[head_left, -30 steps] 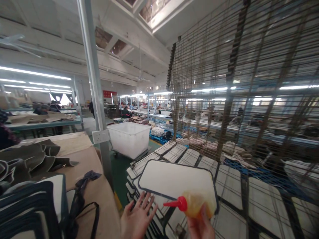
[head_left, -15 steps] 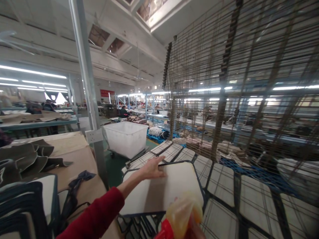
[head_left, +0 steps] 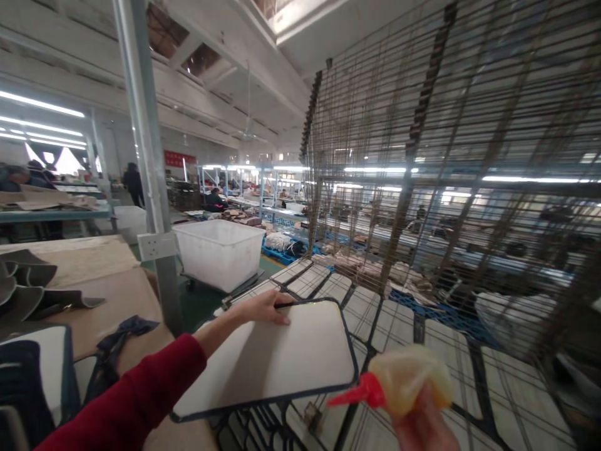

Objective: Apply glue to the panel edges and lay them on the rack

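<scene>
My left hand (head_left: 264, 308) grips the far edge of a white rectangular panel (head_left: 295, 354) with rounded corners and a dark border. Thumb on top, fingers over the rim; the panel sits tilted above the wire rack. At the lower right, my right hand (head_left: 425, 423) is closed around a translucent squeeze bottle (head_left: 408, 379) of yellowish liquid. Its red nozzle (head_left: 359, 393) points left, just beyond the panel's near right corner. Beneath and beyond the panel, similar pale panels (head_left: 399, 322) lie in rows under thin wires.
A tall wire grid (head_left: 366, 144) stands raised on the right. On the left are a brown-topped table (head_left: 126, 291), dark-edged panels (head_left: 32, 376) and a dark cloth (head_left: 124, 329). A metal post (head_left: 145, 125) rises beside a white bin (head_left: 218, 254). People sit in the distance.
The bottle has moved right, off the panel, and its nozzle now points left. My left hand has gone from open fingers over the panel to gripping its far edge. The view has turned slightly right.
</scene>
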Motion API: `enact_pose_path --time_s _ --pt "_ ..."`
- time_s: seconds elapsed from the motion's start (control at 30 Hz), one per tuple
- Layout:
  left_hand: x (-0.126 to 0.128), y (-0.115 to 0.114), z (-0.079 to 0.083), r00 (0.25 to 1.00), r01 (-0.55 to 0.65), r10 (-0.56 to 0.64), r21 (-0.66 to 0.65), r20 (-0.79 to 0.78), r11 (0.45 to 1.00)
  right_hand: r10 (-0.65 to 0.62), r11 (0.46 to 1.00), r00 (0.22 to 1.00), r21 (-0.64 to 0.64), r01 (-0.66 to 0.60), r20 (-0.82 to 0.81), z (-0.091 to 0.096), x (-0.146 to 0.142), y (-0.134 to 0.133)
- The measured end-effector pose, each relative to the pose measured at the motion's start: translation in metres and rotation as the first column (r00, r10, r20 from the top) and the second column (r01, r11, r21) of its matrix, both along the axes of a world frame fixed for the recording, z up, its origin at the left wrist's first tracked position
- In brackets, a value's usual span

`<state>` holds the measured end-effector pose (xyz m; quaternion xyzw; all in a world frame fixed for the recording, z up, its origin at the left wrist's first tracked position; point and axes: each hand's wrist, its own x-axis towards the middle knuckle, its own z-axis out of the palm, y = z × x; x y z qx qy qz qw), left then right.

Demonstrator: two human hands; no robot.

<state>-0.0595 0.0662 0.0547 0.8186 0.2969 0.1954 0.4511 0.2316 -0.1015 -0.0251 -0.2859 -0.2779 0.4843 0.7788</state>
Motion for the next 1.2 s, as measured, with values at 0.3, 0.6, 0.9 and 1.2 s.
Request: enact_pose_path --time_s 0.3,0.6,0.9,1.2 --pt "-0.006 -0.031 0.026 0.970 0.222 -0.232 -0.134 -0.069 0.966 -0.319 0.932 0.921 0.252 0.262 0.223 0.099 0.032 0.024" --pt "-0.006 -0.051 0.043 0.966 0.244 -0.256 -0.236 -0.023 0.941 -0.229 0.944 0.930 0.297 0.140 0.288 0.099 0.041 0.020" --pt "-0.007 -0.049 0.043 0.960 0.273 -0.277 -0.278 0.023 0.921 -0.193 0.950 0.936 0.294 0.104 0.293 0.089 0.041 0.012" --pt "-0.009 -0.051 0.044 0.968 0.248 -0.242 -0.366 0.061 0.897 -0.216 0.956 0.927 0.260 0.137 0.306 0.087 0.037 0.001"
